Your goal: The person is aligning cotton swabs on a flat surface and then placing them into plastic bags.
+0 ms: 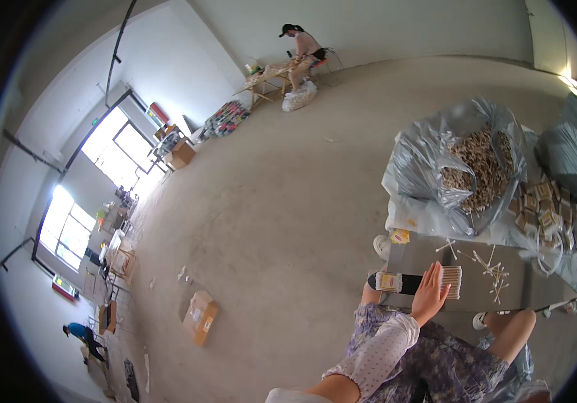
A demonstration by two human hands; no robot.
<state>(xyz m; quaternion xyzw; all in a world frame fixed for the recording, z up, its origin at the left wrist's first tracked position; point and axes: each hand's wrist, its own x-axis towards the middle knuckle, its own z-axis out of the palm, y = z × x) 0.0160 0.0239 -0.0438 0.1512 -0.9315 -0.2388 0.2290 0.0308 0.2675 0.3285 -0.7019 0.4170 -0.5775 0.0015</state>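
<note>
Yellow-labelled packet (388, 282), with print too small to read, left of the fingers on a black strip (410, 284). Left hand (427, 297) palm-down, fingers straight and close together, flat over a partly hidden row of cotton swabs (454, 282) on the worktop (527, 279). Loose swabs (497, 273) right of the fingers; beyond them, grey plastic bag (417, 168) full of small sticks (480, 168), too heaped to distinguish singly. Right hand out of view, grip impossible to tell.

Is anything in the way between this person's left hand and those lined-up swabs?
Nothing visible: the left hand overlaps the left end of the flat row of thin tan wooden swabs. The scattered white-tipped swabs lie beyond and right of it.
</note>
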